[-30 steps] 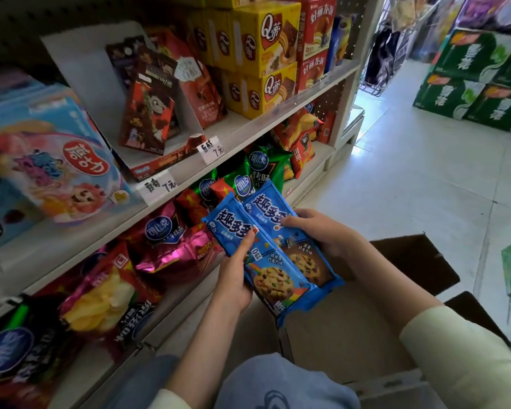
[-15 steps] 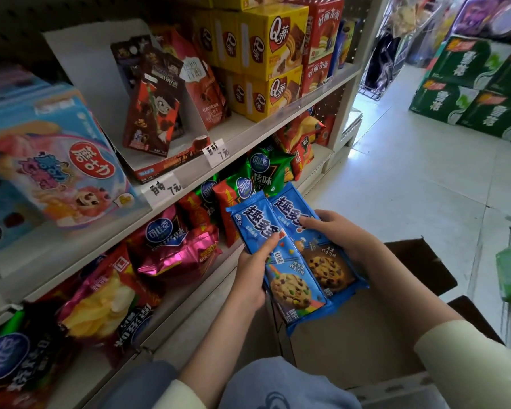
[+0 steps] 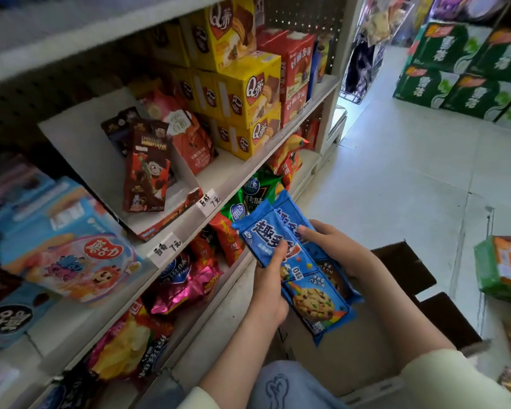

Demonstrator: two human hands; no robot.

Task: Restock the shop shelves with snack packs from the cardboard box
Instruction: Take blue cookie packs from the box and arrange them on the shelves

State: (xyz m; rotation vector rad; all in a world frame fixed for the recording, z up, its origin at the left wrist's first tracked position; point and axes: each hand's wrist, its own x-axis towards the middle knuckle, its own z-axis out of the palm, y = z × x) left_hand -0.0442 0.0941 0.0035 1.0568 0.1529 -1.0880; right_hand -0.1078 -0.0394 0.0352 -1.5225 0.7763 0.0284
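1. Above the open cardboard box [image 3: 407,270], I hold two blue cookie packs [image 3: 292,273], one overlapping the other, both lying lengthwise toward the shelves.
2. My left hand [image 3: 270,286] is closed along the left edge of the front pack, thumb pressed on its printed face.
3. My right hand [image 3: 337,246] is closed on the right side of the back pack, fingers curled over its upper half.
4. Both packs are off the shelf, just beside the lower shelf [image 3: 242,267] where green chip bags [image 3: 255,193] and red ones stand.
5. On the middle shelf [image 3: 236,169] I count at least four yellow cake boxes [image 3: 248,93] stacked, with two red boxes [image 3: 295,72] beside them.
6. Two handwritten price tags [image 3: 208,199] hang on that shelf's front edge.
7. Across the aisle, green cartons [image 3: 460,63] sit stacked on the floor.
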